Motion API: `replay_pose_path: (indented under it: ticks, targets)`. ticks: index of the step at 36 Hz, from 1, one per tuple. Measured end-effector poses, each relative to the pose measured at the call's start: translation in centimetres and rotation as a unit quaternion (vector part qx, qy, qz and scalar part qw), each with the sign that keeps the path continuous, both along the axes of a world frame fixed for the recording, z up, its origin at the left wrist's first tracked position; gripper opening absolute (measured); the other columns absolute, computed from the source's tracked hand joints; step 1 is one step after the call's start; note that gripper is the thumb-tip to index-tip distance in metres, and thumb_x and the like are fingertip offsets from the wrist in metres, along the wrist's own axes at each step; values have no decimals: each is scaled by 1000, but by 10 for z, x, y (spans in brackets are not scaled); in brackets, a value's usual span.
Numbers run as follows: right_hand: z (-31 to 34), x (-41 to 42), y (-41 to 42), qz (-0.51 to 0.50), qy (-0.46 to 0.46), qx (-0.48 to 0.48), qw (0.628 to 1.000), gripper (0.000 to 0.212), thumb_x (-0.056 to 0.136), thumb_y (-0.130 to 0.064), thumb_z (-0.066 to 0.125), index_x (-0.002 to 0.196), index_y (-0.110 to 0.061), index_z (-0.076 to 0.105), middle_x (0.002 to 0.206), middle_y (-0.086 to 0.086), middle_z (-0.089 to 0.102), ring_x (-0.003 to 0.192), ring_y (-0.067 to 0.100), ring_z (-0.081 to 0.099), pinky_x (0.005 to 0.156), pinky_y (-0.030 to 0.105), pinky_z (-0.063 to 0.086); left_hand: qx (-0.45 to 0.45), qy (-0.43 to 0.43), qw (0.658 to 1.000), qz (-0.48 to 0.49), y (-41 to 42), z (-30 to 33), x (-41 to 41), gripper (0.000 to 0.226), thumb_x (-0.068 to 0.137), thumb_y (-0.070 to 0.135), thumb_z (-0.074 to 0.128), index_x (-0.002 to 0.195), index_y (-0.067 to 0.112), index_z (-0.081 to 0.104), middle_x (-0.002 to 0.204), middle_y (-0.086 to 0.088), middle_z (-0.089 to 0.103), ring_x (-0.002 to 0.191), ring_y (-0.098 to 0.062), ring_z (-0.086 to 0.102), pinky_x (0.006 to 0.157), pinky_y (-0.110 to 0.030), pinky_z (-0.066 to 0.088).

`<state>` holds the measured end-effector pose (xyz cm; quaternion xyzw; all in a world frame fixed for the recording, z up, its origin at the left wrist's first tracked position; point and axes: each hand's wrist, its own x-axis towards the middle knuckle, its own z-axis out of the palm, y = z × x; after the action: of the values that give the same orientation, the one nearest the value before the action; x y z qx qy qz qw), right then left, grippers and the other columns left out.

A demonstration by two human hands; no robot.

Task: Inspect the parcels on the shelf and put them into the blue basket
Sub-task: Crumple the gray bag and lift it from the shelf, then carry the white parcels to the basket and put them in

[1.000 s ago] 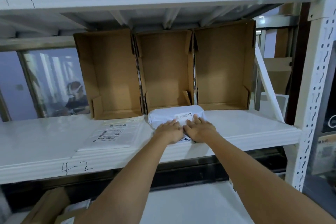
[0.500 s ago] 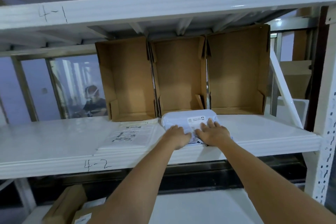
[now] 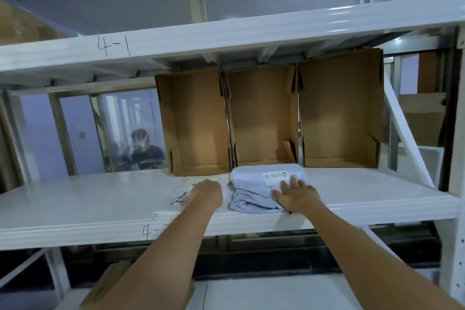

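**Head view: both hands on the shelf, one on each parcel**

Head view, looking forward at the white shelf point(image 3: 75, 211), whose front edge carries a handwritten "4-" that my left arm partly covers. The beam above reads "4-1".

My right hand point(image 3: 298, 195) lies palm down on the bag point(image 3: 254, 190), a soft pale-blue parcel with a white label on top. The fingers point(image 3: 293, 181) are straight and spread, pressing flat on it and not curled round it. The bag sits near the front edge of the shelf, right in front of the middle box point(image 3: 261, 118).

My left hand point(image 3: 207, 192) rests on the flat mailer point(image 3: 176, 200), a white envelope lying just left of the bag and apart from it. I see only the back of this hand; its fingers point away from me and I cannot tell whether they are straight or curled.

Three open cardboard boxes stand side by side at the back of the shelf: left box point(image 3: 195, 121), middle box, right box point(image 3: 341, 111). All show bare cardboard interiors.

Behind the rack, to the left, a person point(image 3: 144, 148) is visible through glass. Below the shelf, at lower left, a brown carton point(image 3: 108, 284) shows beside my left forearm.
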<state>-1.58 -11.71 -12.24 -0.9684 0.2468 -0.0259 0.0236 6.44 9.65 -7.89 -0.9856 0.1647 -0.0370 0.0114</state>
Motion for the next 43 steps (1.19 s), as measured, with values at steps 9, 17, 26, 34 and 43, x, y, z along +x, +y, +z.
replay_pose_path:
  ticks: [9,17,26,34,43]
  targets:
    - [-1,3,26,-10,-23,41,999,73,95,-62,13,155,-21,11,163,12,-7,149,33,3,116,47,18,-160,-127,978,35,-25,24,-27,35,100,10,37,128,8,57,129,-10,57,122,-26,52,99,-34,42]
    - [7,19,-4,-79,-216,401,887,31,82,-36,34,91,-17,56,93,8,52,87,26,55,83,33,44,-132,-38,987,-80,-85,20,-85,39,94,33,49,126,13,58,125,-9,60,116,-27,56,93,-32,46]
    - [31,-12,-18,-149,-315,503,791,68,91,-46,58,139,-1,42,131,20,54,117,37,53,99,41,45,-336,-8,941,-42,-62,33,-45,26,93,25,44,97,6,62,106,-12,65,99,-33,63,76,-32,48]
    - [33,5,-14,-124,-264,463,837,68,75,-38,81,125,-1,53,114,14,60,106,29,59,88,37,50,-132,109,985,-30,-24,3,3,72,88,43,61,148,22,25,142,-11,44,130,-31,42,108,-36,35]
    - [29,17,-25,-114,-290,496,810,81,49,-41,93,109,-2,55,109,12,66,103,30,65,93,43,53,-414,354,838,-27,-19,14,10,23,84,2,70,100,12,57,93,-9,65,101,-25,61,94,-36,49]
